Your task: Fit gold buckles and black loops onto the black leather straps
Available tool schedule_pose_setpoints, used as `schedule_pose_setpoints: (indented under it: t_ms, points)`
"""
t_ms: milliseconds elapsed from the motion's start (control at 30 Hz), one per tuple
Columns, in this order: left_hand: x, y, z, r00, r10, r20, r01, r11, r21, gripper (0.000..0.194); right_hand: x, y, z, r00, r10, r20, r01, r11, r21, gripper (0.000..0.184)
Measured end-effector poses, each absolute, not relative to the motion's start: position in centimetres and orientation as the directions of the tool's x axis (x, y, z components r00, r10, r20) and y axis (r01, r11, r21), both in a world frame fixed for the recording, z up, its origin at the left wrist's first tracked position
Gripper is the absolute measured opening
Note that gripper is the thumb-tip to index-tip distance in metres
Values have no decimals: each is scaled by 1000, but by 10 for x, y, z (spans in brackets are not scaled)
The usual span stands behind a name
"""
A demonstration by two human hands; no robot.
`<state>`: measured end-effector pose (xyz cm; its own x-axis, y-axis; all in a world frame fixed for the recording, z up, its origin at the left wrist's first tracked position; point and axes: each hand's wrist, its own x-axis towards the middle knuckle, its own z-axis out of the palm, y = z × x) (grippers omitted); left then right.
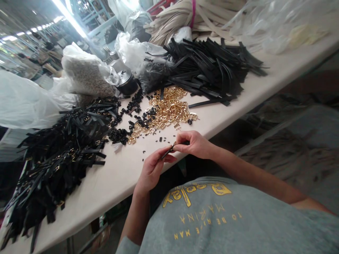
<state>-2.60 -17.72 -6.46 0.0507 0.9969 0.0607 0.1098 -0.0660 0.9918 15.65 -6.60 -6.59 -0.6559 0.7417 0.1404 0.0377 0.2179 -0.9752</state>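
At the table's front edge, my left hand (154, 168) is closed on a narrow black strap (167, 152). My right hand (194, 144) pinches at the strap's other end, where a small gold-coloured spot, perhaps a buckle, shows between the fingers. Both hands meet on this one piece; most of it is hidden by my fingers. Just beyond them lies a heap of gold buckles (169, 111), with small black loops (118, 135) mixed in along its left side. A few tiny black bits (160, 139) are scattered on the tabletop close to my hands.
Black straps fitted with gold buckles (79, 141) are piled at left. Loose black straps (209, 68) lie at the back right. Behind stand filled plastic bags (84, 70), a dark metal can (127, 83) and a bundle of beige strips (174, 17). The pale tabletop (116, 183) slants across.
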Motion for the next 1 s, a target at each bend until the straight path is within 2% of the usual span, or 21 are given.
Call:
schedule_pose_setpoints:
  t_ms: [133, 200, 300, 467, 567, 667, 767, 900, 1000]
  points:
    - [-26, -174, -64, -41, 999, 21, 7, -21, 1000, 19, 155, -71, -62, -718, 685, 126, 40, 221, -974, 26]
    - [-23, -171, -65, -31, 999, -16, -19, 15, 1000, 29, 152, -74, -63, -735, 667, 122, 50, 233, -971, 23]
    - [-19, -166, -65, 34, 998, -60, 66, 57, 996, 44, 148, -77, -64, -749, 649, 136, 60, 270, -961, 18]
    - [-22, -166, -58, 7, 997, -71, 174, 69, 982, 48, 145, -73, -64, -741, 654, 155, 58, 291, -955, 16]
    - [-27, -167, -57, -107, 990, -91, 225, 113, 968, 39, 146, -69, -67, -716, 684, 137, 77, 273, -959, 18]
    - [-29, -168, -62, -232, 965, -125, 153, 163, 975, 23, 145, -68, -70, -703, 705, 94, 111, 239, -965, 22]
    - [-29, -168, -69, -310, 943, -117, 126, 162, 979, 23, 144, -69, -73, -697, 713, 78, 128, 231, -965, 22]
    - [-23, -168, -73, -350, 932, -97, 133, 152, 979, 23, 142, -72, -76, -659, 745, 106, 223, 329, -918, 21]
    - [-16, -170, -74, -389, 921, -30, 181, 108, 978, 20, 140, -76, -75, -611, 780, 136, 339, 413, -845, 20]
